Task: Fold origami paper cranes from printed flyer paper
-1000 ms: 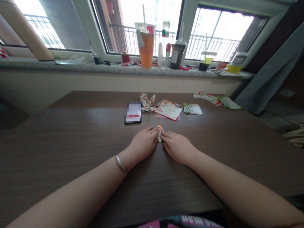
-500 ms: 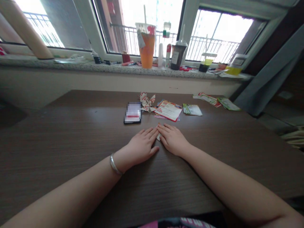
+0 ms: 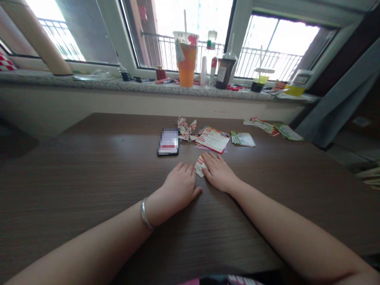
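A small folded piece of printed paper (image 3: 200, 166) lies on the dark wooden table (image 3: 89, 174) between my two hands. My left hand (image 3: 181, 186), with a silver bangle on the wrist, lies beside the paper's left edge with its fingers curled down onto the table. My right hand (image 3: 218, 172) rests flat with its fingers stretched out, their tips on the paper's right side. Part of the paper is hidden under the fingers.
Behind the hands lie a phone (image 3: 168, 142), a folded paper crane (image 3: 186, 128), a red and white leaflet (image 3: 212, 138) and more leaflets (image 3: 243, 138) to the right. Drink cups (image 3: 187, 59) and bottles line the stone windowsill (image 3: 89, 84).
My left hand has drawn back towards me and curled its fingers. The folded paper, which stood pinched between both hands, now lies flatter under my right fingertips.
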`<action>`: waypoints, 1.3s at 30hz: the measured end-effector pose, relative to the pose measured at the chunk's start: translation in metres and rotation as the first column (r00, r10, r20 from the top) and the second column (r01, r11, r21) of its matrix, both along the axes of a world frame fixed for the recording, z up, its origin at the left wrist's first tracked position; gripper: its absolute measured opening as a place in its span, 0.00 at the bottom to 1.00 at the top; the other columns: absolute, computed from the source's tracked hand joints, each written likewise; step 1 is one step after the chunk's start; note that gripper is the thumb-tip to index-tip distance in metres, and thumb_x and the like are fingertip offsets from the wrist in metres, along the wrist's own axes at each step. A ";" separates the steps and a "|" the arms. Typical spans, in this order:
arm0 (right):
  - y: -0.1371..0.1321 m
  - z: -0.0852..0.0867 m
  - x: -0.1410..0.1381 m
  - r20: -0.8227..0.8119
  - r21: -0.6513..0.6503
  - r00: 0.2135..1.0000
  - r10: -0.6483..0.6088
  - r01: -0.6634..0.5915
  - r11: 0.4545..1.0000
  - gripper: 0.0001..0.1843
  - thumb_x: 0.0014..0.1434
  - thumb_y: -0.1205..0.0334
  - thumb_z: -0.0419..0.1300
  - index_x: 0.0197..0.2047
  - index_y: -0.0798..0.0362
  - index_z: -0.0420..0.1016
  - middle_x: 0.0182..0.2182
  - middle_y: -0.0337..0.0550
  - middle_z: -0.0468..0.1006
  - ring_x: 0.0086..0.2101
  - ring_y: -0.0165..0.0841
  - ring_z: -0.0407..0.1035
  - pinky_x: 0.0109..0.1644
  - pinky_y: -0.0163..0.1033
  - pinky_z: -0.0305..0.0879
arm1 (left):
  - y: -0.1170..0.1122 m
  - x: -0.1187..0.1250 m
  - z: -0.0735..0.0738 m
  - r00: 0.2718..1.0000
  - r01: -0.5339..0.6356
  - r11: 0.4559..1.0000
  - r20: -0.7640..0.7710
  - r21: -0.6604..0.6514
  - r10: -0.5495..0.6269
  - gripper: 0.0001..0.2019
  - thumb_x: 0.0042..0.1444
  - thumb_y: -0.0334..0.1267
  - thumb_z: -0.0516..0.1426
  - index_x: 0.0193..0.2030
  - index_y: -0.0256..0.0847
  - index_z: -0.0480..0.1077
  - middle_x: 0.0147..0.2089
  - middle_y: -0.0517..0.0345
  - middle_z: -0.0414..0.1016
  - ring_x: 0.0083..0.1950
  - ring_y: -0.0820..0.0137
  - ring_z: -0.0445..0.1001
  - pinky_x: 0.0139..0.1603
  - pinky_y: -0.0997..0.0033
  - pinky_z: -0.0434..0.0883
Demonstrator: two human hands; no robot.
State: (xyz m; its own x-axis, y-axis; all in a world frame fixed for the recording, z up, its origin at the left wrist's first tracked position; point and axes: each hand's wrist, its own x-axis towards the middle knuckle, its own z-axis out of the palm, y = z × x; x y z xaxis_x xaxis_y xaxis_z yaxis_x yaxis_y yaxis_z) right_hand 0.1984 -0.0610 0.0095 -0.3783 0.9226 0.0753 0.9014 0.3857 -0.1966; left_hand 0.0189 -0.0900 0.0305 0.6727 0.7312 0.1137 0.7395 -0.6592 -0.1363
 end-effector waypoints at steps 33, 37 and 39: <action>-0.006 0.005 0.022 -0.277 0.179 0.925 0.260 -0.216 0.960 0.07 0.60 0.60 0.61 0.40 0.50 0.80 0.38 0.45 0.78 0.42 0.34 0.70 0.49 0.40 0.65 | 0.035 -0.017 -0.006 0.956 0.095 0.994 0.282 -0.050 -0.077 0.10 0.63 0.39 0.55 0.37 0.38 0.75 0.39 0.52 0.74 0.42 0.66 0.71 0.46 0.66 0.68; -0.005 0.006 0.024 -0.264 0.177 0.941 0.212 -0.168 0.970 0.06 0.60 0.62 0.61 0.35 0.52 0.79 0.34 0.43 0.78 0.39 0.34 0.69 0.47 0.39 0.64 | 0.034 -0.016 -0.006 0.946 0.059 0.994 0.323 -0.087 -0.028 0.08 0.62 0.35 0.55 0.37 0.38 0.75 0.39 0.52 0.74 0.42 0.66 0.71 0.46 0.67 0.69; -0.004 0.006 0.023 -0.255 0.166 0.951 0.175 -0.135 0.977 0.05 0.59 0.63 0.61 0.33 0.53 0.78 0.33 0.43 0.78 0.38 0.34 0.69 0.45 0.39 0.64 | 0.035 -0.017 -0.006 0.940 0.034 0.994 0.341 -0.102 0.003 0.07 0.62 0.35 0.55 0.37 0.38 0.75 0.38 0.52 0.74 0.42 0.65 0.72 0.45 0.66 0.69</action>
State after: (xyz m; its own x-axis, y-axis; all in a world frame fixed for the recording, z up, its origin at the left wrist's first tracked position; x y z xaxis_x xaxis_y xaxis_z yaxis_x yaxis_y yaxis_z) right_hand 0.2213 -0.0652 0.0153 -0.4636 0.8257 0.3215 0.7504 0.5588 -0.3531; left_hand 0.0023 -0.0551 0.0246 0.6185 0.7410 0.2615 0.7190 -0.6679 0.1922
